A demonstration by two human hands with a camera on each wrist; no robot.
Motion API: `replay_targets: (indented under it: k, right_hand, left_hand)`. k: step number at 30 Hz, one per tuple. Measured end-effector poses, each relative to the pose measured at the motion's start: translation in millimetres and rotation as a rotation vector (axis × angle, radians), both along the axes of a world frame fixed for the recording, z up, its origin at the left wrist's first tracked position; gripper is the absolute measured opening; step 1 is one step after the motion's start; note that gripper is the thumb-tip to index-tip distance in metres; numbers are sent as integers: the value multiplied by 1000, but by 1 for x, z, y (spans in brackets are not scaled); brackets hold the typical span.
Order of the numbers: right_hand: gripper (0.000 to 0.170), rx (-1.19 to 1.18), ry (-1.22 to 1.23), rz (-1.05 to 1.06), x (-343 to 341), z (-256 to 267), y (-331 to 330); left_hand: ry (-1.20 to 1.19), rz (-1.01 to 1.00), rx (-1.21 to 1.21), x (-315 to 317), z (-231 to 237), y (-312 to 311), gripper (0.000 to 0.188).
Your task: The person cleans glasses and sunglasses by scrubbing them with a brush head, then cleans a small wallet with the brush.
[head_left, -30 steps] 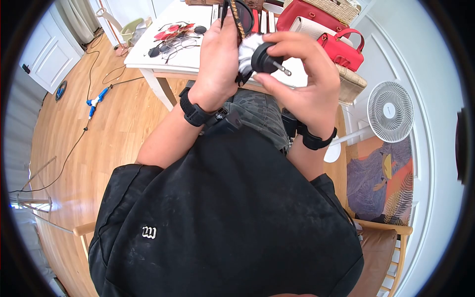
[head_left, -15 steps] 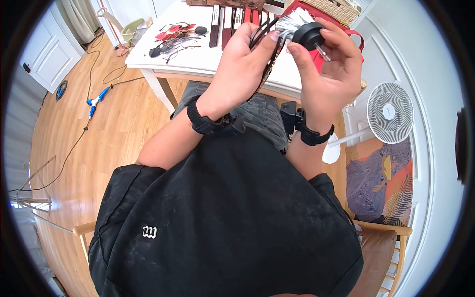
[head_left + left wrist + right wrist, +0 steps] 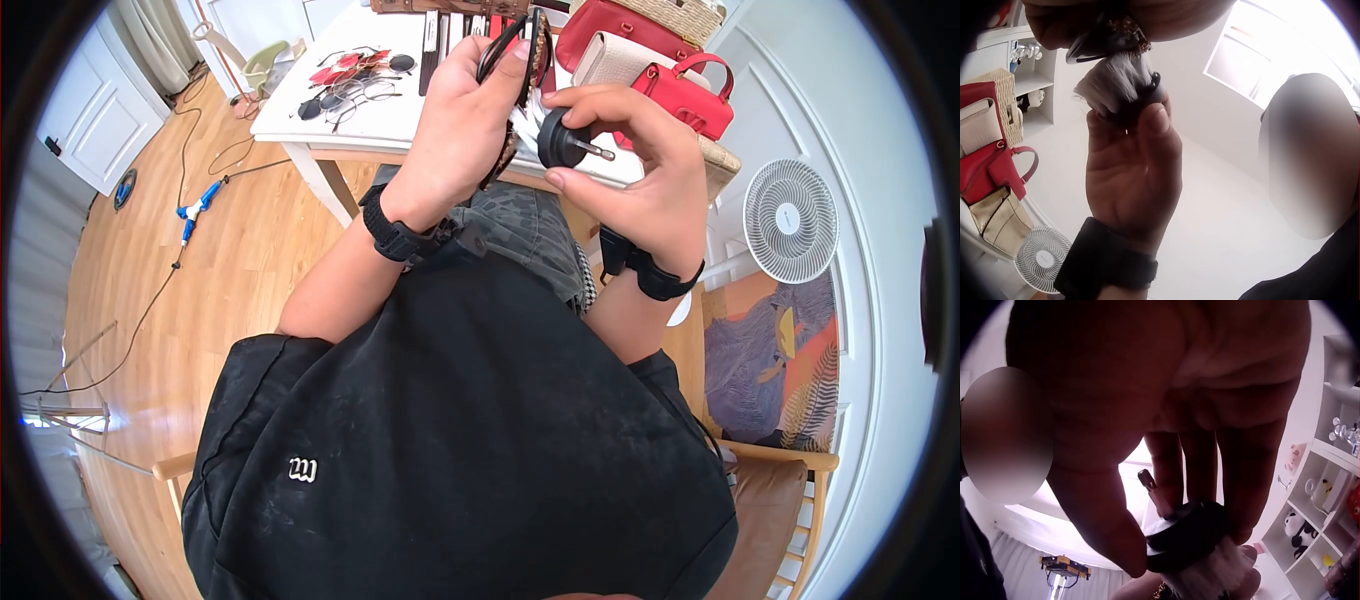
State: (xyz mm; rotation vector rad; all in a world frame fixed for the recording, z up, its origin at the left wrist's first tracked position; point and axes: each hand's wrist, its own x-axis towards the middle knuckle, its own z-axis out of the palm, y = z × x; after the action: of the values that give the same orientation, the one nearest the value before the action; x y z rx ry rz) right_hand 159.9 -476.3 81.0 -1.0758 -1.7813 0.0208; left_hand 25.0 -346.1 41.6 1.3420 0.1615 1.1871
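Note:
My left hand point(image 3: 455, 145) grips a pair of dark sunglasses point(image 3: 540, 60) with gold-speckled temples, held up over the table's front edge. Between the thumb and fingers of my right hand point(image 3: 655, 175) is a round drill brush point(image 3: 562, 140), its black base and metal shank turned toward me. Its white bristles point(image 3: 1116, 78) press up against the sunglasses in the left wrist view. Seen from the right wrist, the shank point(image 3: 1147, 481) sticks out freely beside the palm. Part of the sunglasses is hidden behind the left fingers.
Several pairs of glasses point(image 3: 355, 90) lie on the white table point(image 3: 290, 120) at left. Narrow cases point(image 3: 431, 45) line its back. Red handbags point(image 3: 690, 95) and a woven basket stand at right. A white fan point(image 3: 790, 222) is on the right side.
Both hands first shifted up and right, with the brush at the sunglasses' upper part. Now they are back lower and left, the brush lower along the frame and the sunglasses more upright.

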Motion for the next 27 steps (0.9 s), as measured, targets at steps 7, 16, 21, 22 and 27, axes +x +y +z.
replay_targets:
  k: [7, 16, 21, 22, 27]
  right_hand:
    - [38, -218, -118, 117, -13, 1, 0]
    - [38, 76, 87, -37, -17, -9, 16]
    - [43, 294, 227, -88, -10, -16, 30]
    - [46, 354, 257, -65, -8, -17, 33]
    - [50, 464, 231, -56, -1, -13, 30]
  left_hand:
    - [43, 128, -155, -10, 7, -7, 27]
    - [-84, 42, -168, -1, -1, 3, 22]
    - [-144, 67, -189, 4, 0, -9, 13]
    - [-63, 27, -135, 0, 0, -14, 13]
    - [111, -11, -2, 2, -3, -22, 16]
